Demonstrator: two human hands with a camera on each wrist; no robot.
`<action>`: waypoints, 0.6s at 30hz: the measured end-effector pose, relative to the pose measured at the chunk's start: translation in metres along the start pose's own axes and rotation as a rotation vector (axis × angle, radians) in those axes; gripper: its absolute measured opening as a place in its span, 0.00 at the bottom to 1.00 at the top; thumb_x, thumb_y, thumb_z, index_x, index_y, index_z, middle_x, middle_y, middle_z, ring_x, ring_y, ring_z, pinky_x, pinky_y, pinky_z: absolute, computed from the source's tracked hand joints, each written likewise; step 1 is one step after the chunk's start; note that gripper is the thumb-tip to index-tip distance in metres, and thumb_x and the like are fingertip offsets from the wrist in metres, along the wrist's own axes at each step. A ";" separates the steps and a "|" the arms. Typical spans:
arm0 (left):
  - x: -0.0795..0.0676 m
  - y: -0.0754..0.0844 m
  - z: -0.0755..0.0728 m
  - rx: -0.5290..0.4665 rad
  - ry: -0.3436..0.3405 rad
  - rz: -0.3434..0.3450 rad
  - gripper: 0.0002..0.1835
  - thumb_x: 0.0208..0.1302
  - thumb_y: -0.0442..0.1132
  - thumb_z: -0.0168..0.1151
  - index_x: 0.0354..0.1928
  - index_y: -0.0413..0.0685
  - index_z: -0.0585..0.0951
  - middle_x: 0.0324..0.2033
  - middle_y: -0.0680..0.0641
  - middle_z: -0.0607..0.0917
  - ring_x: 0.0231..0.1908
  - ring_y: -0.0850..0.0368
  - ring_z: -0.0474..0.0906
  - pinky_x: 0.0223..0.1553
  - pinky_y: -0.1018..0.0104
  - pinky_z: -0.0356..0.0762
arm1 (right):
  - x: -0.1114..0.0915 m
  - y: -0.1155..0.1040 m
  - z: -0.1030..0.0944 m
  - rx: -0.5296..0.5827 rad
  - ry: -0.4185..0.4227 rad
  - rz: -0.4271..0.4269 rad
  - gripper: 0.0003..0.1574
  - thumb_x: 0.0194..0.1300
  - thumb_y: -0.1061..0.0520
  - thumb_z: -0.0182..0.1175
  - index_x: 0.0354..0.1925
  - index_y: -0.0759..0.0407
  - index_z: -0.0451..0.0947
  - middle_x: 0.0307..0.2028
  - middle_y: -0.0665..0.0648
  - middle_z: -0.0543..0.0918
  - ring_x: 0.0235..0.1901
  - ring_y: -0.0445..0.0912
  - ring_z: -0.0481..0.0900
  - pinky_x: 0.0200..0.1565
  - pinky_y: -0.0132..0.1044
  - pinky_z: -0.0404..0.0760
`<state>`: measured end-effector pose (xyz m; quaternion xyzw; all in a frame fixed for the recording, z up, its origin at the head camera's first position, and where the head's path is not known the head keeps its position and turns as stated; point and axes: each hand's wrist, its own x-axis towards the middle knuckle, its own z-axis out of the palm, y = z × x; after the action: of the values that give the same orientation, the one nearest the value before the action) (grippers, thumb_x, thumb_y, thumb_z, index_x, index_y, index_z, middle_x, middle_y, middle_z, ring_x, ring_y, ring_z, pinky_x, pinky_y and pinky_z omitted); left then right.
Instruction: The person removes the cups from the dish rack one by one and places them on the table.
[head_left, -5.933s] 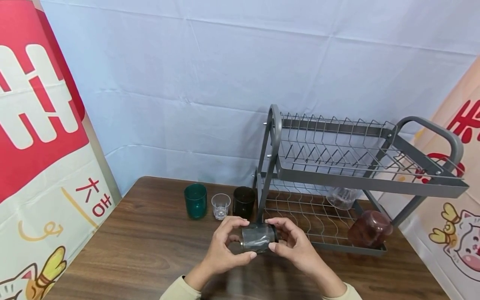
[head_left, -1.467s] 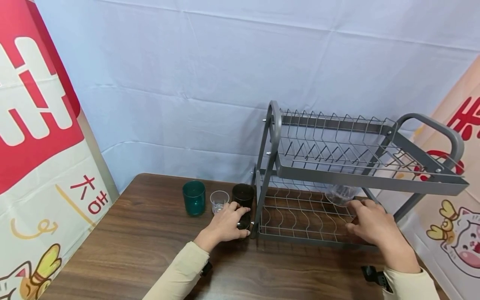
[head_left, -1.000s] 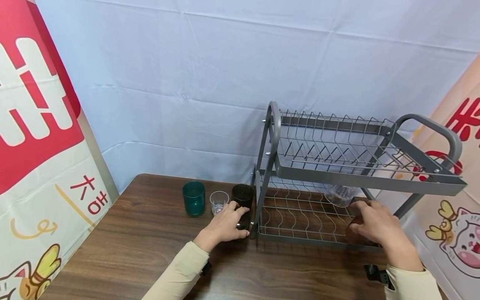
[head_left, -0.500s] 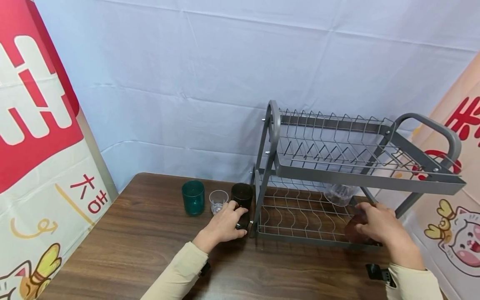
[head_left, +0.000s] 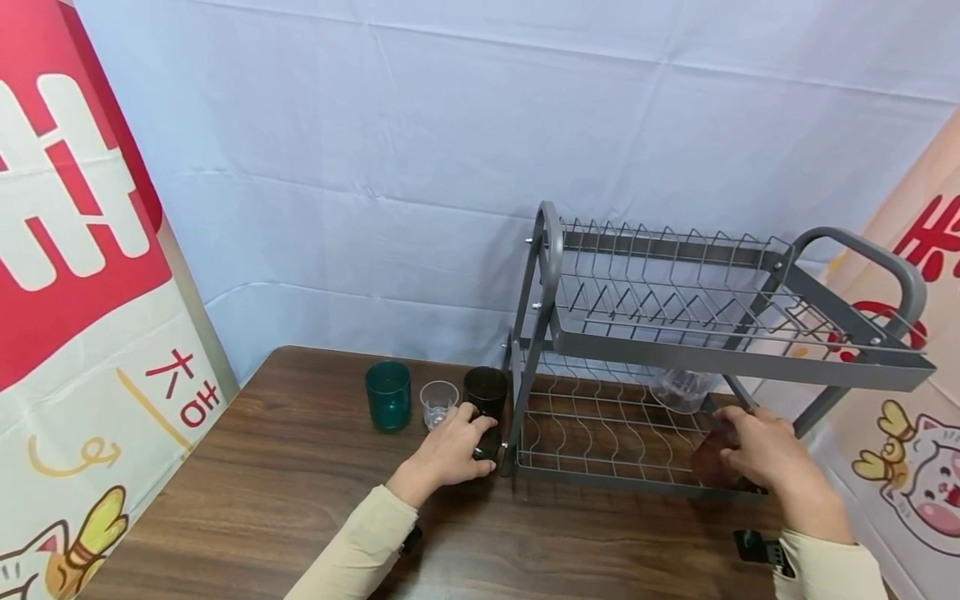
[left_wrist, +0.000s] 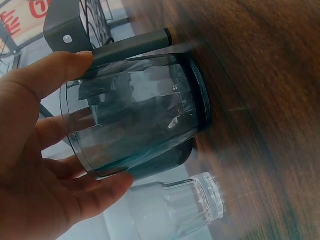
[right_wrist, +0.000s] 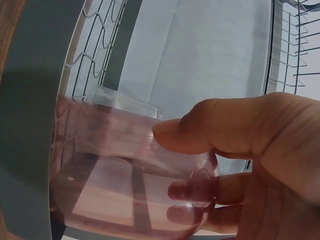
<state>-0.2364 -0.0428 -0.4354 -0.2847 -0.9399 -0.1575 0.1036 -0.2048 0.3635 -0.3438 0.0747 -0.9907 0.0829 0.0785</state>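
Observation:
My left hand [head_left: 450, 448] grips a smoky grey glass cup [left_wrist: 140, 107] around its rim. The cup stands upright on the table, right by the rack's front left leg; in the head view the fingers hide much of it. On the lower tier of the dish rack [head_left: 742, 362], at its right end, my right hand [head_left: 768, 454] holds a pink see-through cup [right_wrist: 115, 170]. That cup's closed base faces the palm, with thumb and fingers on opposite sides of its wall. Behind it on the same tier lies a clear cup [head_left: 684, 390].
A teal cup [head_left: 388, 398], a small clear cup [head_left: 437, 402] and a dark brown cup [head_left: 486, 387] stand in a row left of the rack. The wooden table [head_left: 285, 500] ends at a cloth backdrop [head_left: 360, 167]. The rack's upper tier overhangs the lower one.
Earlier both hands held the grey cup in front of the rack; now it stands beside the rack leg in my left hand. My right hand went to the pink cup and recently shifted slightly right.

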 end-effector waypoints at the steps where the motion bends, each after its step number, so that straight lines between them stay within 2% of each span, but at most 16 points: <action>1: 0.000 0.000 0.000 0.002 0.000 -0.001 0.30 0.50 0.50 0.70 0.55 0.47 0.77 0.49 0.40 0.71 0.43 0.48 0.68 0.41 0.60 0.73 | 0.000 0.000 0.000 -0.002 -0.002 -0.002 0.28 0.43 0.63 0.66 0.45 0.72 0.72 0.38 0.79 0.71 0.38 0.78 0.65 0.38 0.64 0.64; 4: -0.001 0.001 -0.002 0.006 -0.004 -0.005 0.30 0.50 0.51 0.70 0.55 0.47 0.77 0.50 0.40 0.71 0.44 0.48 0.68 0.41 0.59 0.73 | 0.001 0.000 -0.001 -0.014 0.004 -0.028 0.27 0.43 0.63 0.66 0.44 0.72 0.73 0.37 0.77 0.73 0.38 0.76 0.66 0.39 0.64 0.64; 8: -0.003 0.003 -0.011 0.022 -0.021 -0.002 0.31 0.50 0.52 0.70 0.56 0.47 0.77 0.50 0.40 0.72 0.46 0.48 0.70 0.42 0.57 0.73 | 0.003 -0.001 -0.003 -0.024 0.019 -0.065 0.26 0.42 0.64 0.66 0.43 0.72 0.74 0.35 0.74 0.76 0.38 0.74 0.68 0.40 0.63 0.64; 13: -0.005 0.004 -0.028 0.074 -0.041 -0.013 0.32 0.51 0.54 0.69 0.56 0.46 0.76 0.49 0.40 0.73 0.43 0.48 0.71 0.41 0.56 0.74 | 0.006 -0.008 -0.018 -0.042 0.009 -0.067 0.27 0.43 0.63 0.66 0.44 0.73 0.74 0.34 0.75 0.75 0.37 0.73 0.69 0.39 0.64 0.66; 18: -0.006 0.005 -0.037 0.098 -0.040 -0.025 0.32 0.51 0.55 0.68 0.56 0.46 0.77 0.48 0.40 0.74 0.42 0.49 0.71 0.40 0.55 0.74 | 0.006 -0.013 -0.028 -0.053 0.020 -0.083 0.27 0.43 0.63 0.66 0.44 0.73 0.73 0.28 0.67 0.73 0.33 0.68 0.70 0.36 0.60 0.68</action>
<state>-0.2246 -0.0546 -0.4016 -0.2706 -0.9518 -0.1068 0.0967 -0.2045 0.3544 -0.3138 0.1129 -0.9877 0.0542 0.0935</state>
